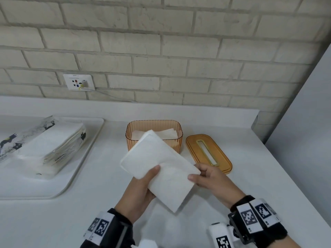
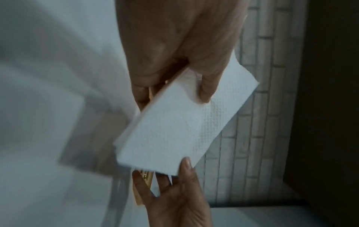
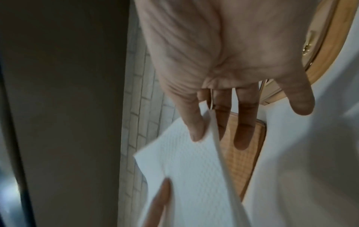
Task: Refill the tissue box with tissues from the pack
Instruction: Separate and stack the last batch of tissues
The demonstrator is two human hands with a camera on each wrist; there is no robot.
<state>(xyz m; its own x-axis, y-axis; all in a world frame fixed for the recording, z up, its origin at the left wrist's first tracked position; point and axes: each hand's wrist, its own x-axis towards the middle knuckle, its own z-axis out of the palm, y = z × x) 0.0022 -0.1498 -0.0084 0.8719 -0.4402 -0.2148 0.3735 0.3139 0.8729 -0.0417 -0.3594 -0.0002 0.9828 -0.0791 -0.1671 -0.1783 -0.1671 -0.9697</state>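
A stack of white tissues [image 1: 161, 167] hangs tilted above the counter, just in front of the open orange tissue box [image 1: 179, 140]. My left hand [image 1: 148, 178] grips the stack's near-left side, thumb on top and fingers hidden under it. At the stack's right edge, my right hand [image 1: 196, 171] pinches it between thumb and fingers. A few tissues lie inside the box. The left wrist view shows the left hand [image 2: 172, 93] on the stack [image 2: 174, 130]. The right wrist view shows the right hand [image 3: 217, 133] pinching the stack [image 3: 190, 176] over the box [image 3: 239, 161].
The orange lid [image 1: 208, 153] with a gold slot lies flat to the right of the box. The opened tissue pack [image 1: 44, 145] rests on a white tray [image 1: 86, 158] at the left. A brick wall with an outlet [image 1: 78, 82] backs the counter; a grey panel [image 1: 304, 122] stands at the right.
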